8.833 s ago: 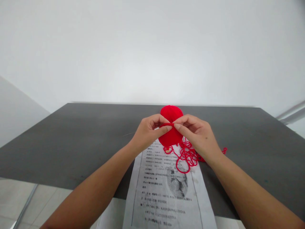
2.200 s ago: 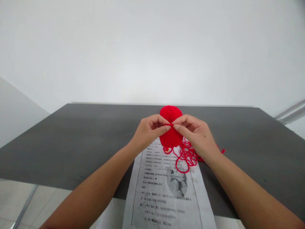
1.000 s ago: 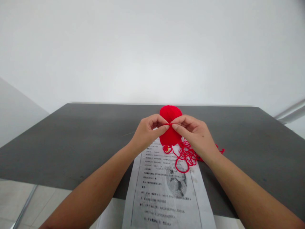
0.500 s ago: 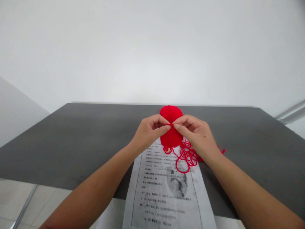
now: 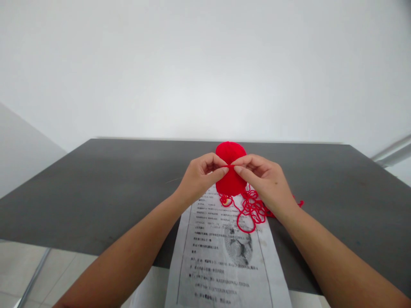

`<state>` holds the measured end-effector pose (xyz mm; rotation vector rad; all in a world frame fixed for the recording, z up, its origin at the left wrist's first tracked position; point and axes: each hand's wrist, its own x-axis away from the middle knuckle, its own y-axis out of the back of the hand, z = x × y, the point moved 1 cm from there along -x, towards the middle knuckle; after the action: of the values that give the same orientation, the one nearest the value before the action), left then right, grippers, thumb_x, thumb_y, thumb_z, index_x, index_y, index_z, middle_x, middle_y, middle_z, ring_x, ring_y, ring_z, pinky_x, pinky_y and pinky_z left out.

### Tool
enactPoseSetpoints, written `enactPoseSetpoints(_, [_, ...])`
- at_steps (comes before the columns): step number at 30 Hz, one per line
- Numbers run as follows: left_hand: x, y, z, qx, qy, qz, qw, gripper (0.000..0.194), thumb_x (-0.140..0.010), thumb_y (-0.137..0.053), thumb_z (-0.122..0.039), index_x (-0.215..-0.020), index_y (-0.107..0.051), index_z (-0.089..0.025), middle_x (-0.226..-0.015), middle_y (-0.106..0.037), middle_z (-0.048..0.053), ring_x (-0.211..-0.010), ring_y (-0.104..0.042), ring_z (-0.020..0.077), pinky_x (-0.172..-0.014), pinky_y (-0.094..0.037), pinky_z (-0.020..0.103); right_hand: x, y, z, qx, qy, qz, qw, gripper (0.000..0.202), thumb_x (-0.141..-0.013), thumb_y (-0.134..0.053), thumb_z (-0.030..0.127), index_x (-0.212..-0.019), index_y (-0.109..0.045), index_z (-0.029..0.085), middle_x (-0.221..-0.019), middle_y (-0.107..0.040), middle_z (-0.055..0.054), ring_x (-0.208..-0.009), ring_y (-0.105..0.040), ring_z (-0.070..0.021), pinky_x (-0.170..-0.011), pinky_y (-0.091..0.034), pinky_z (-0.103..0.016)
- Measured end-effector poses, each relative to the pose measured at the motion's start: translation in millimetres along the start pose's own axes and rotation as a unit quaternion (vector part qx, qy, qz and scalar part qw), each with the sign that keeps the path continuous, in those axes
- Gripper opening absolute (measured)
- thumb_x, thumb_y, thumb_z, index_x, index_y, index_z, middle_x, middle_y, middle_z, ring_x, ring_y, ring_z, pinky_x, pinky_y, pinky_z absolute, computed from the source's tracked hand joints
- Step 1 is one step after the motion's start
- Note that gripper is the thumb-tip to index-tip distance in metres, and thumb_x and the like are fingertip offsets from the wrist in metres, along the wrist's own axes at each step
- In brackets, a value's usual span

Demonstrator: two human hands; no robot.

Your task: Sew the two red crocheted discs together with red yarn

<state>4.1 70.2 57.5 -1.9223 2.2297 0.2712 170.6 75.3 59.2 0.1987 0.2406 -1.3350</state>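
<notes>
A red ball of yarn sits behind my hands, its middle partly covered by my fingertips. My left hand pinches a short stretch of red yarn between thumb and forefinger. My right hand pinches the same stretch from the other side, its fingertips almost meeting those of the left. Loose, tangled yarn lies in loops below the ball, some of it hidden by my right hand and wrist. Under the ball and loops is a printed sheet of paper with text and a grey picture.
The dark grey table spreads to both sides. The paper hangs past its near edge. A white wall rises behind the table. A thin, thread-like line shows on the tabletop left of my left hand.
My fingertips have shifted slightly up and a little apart, so more of the pinched yarn shows between them. The ball and the loose loops look nearly the same.
</notes>
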Motion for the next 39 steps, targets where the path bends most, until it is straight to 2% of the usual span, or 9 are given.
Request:
enactPoseSetpoints(8, [0.5,0.2,-0.4,-0.031,-0.022,0.001,0.999,0.011,-0.075,-0.069,-0.024,-0.072,-0.063,-0.015,-0.068,-0.063,-0.001,-0.062,-0.054,0.01,-0.061,-0.045,0.023,0.2,-0.8,1.2,0.012,0.002,-0.001,1.0,0.008,-0.074,-0.071,0.025,-0.074,-0.069,0.017,-0.064,-0.065,0.001,-0.057,-0.055,-0.0105,-0.056,-0.041,-0.024])
enactPoseSetpoints(18, [0.9,-0.9,-1.3,0.002,0.006,0.013,1.0,0.014,-0.075,-0.071,-0.027,-0.074,-0.064,-0.015,-0.07,-0.063,0.0,-0.063,-0.055,0.0102,-0.06,-0.044,0.023,2.0,-0.7,1.7,0.024,0.009,-0.007,1.0,0.009,-0.076,-0.068,0.025,-0.072,-0.067,0.016,-0.062,-0.062,0.002,-0.056,-0.051,-0.01,-0.055,-0.039,-0.024])
enactPoseSetpoints(25, [0.7,0.1,0.4,-0.041,0.011,0.03,0.999,0.015,-0.079,-0.066,-0.029,-0.074,-0.061,-0.016,-0.07,-0.061,0.0,-0.064,-0.053,0.0107,-0.06,-0.042,0.024,2.0,1.8,-1.4,0.038,0.02,-0.027,0.999,0.009,-0.078,-0.067,0.025,-0.074,-0.068,0.017,-0.064,-0.061,0.001,-0.058,-0.051,-0.0107,-0.055,-0.039,-0.024])
enactPoseSetpoints(39, [2.4,0.1,-4.1,-0.096,-0.043,0.001,0.994,0.012,-0.079,-0.063,-0.025,-0.071,-0.058,-0.017,-0.069,-0.058,-0.001,-0.064,-0.05,0.0112,-0.061,-0.041,0.024,0.6,-0.7,3.4,0.018,0.017,-0.014,1.0,0.007,-0.075,-0.07,0.023,-0.073,-0.067,0.017,-0.063,-0.064,0.001,-0.058,-0.054,-0.0104,-0.056,-0.042,-0.023])
